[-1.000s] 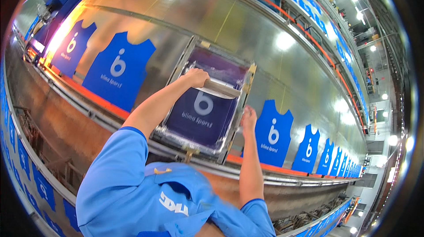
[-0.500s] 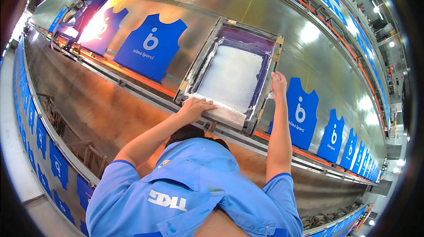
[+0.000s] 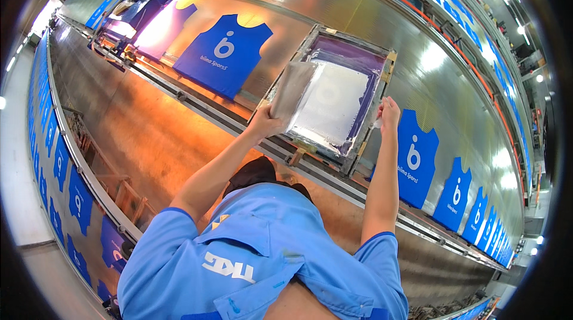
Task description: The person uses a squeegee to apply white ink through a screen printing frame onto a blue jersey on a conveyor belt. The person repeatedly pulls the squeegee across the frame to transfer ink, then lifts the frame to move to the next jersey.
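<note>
A screen-printing frame (image 3: 377, 81) with purple mesh and white ink (image 3: 334, 96) lies on the long metal table. My left hand (image 3: 264, 123) is closed round the near end of a flat grey squeegee (image 3: 295, 88), which stands tilted along the screen's left side and covers part of the mesh. Beside the frame's right edge, my right hand (image 3: 389, 112) has its fingers pinched together. Something small and whitish shows below those fingers, too little of it to name.
A blue sleeveless shirt piece (image 3: 224, 54) with a white print lies left of the frame, and another blue piece (image 3: 413, 156) right of it. Several more continue along the table. A bright glowing heater (image 3: 156, 31) is at far left. A metal rail (image 3: 203, 103) edges the table.
The squeegee has gone from lying along the screen's near edge to standing tilted along its left side, in my left hand. My right hand stays by the right edge. The view has shifted slightly.
</note>
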Demonstrator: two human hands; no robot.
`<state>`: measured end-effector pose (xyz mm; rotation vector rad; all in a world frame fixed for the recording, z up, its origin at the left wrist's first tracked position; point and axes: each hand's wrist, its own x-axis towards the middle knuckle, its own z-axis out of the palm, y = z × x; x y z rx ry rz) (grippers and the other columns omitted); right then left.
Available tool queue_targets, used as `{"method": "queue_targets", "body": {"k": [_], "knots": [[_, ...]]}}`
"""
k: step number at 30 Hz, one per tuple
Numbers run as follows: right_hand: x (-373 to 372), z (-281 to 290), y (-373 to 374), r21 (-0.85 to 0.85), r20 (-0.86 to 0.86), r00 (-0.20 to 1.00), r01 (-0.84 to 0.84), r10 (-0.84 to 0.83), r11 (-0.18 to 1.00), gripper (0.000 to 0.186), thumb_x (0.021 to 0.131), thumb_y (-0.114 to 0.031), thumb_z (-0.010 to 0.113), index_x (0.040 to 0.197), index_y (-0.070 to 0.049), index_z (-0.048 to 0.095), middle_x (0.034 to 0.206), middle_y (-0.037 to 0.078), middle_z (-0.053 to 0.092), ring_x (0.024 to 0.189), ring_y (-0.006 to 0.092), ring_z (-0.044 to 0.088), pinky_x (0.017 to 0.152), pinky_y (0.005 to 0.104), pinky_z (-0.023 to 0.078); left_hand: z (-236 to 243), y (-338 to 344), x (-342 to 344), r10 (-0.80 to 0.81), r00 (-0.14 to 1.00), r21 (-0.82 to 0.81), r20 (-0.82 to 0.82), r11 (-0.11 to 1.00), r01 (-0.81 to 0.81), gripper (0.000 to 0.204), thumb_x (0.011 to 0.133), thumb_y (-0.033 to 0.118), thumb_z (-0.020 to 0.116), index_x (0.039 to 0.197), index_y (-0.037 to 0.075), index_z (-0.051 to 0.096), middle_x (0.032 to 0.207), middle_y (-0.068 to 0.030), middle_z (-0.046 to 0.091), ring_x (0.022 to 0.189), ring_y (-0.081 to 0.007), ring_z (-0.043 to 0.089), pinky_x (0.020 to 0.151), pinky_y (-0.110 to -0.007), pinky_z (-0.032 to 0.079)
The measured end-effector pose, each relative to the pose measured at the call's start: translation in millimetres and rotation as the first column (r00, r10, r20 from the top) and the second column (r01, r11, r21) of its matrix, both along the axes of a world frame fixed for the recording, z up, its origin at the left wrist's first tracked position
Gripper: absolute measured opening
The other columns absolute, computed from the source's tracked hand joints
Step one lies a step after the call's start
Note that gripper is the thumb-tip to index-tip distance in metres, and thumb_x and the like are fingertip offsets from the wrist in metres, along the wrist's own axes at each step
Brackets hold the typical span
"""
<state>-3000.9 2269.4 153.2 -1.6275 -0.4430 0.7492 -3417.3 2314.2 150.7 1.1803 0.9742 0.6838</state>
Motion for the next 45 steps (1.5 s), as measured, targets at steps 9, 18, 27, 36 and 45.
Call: {"method": "queue_targets", "body": {"k": [9,18,27,36,45], "knots": [[-30,50,10,0.160,0.138,0.986,0.076,-0.098,0.984,0.033,0.099,-0.025,0.064,0.120,0.001,0.069,0.067,-0.006,0.050,0.054,0.0028,0.036,0.047,0.0229,0.026,71,10,-89,0.299,0.949,-0.042,0.101,0.954,-0.297,0.046,0.085,0.033,0.080,0.118,0.004,0.066,0.100,-0.0035,0.069,0.089,-0.0117,0.066,0.077,-0.030,0.053],[-141,212,-8,0.400,0.199,0.980,-0.088,0.007,0.912,0.033,0.102,-0.030,0.060,0.127,-0.008,0.064,0.065,-0.009,0.036,0.051,-0.0005,0.026,0.042,0.0200,0.016,46,71,-178,0.430,0.837,-0.440,0.339,0.859,-0.263,0.081,0.087,0.078,0.053,0.119,0.006,0.066,0.107,-0.0091,0.072,0.091,-0.0193,0.071,0.077,-0.035,0.058],[-298,344,-6,0.576,0.257,0.965,-0.192,0.047,0.794,0.033,0.103,-0.029,0.060,0.128,-0.007,0.061,0.062,-0.007,0.033,0.051,0.0003,0.025,0.041,0.0233,0.013,146,82,-302,0.272,0.752,-0.237,0.600,0.959,-0.157,0.098,0.084,0.089,0.033,0.129,0.007,0.061,0.145,-0.0088,0.055,0.137,-0.0192,0.044,0.077,-0.031,0.057],[-475,263,139,0.579,0.429,0.792,-0.610,0.434,0.541,0.024,0.103,-0.024,0.059,0.118,-0.005,0.062,0.063,-0.008,0.047,0.050,-0.0004,0.039,0.042,0.0199,0.025,136,4,-500,0.445,0.610,-0.004,0.656,0.810,-0.587,0.097,0.085,0.087,0.035,0.124,0.000,0.051,0.121,-0.0102,0.063,0.113,-0.0193,0.059,0.093,-0.036,0.049],[-706,188,173,0.515,-0.141,0.344,-0.775,0.928,0.366,0.028,0.101,-0.016,0.062,0.129,-0.012,0.060,0.072,-0.009,0.048,0.060,0.0004,0.041,0.053,0.0190,0.031,99,-176,-605,0.747,0.280,-0.116,0.603,0.429,-0.896,0.105,0.087,0.084,0.038,0.146,-0.004,0.040,0.137,-0.0157,0.058,0.125,-0.0241,0.057,0.107,-0.042,0.046]]}}
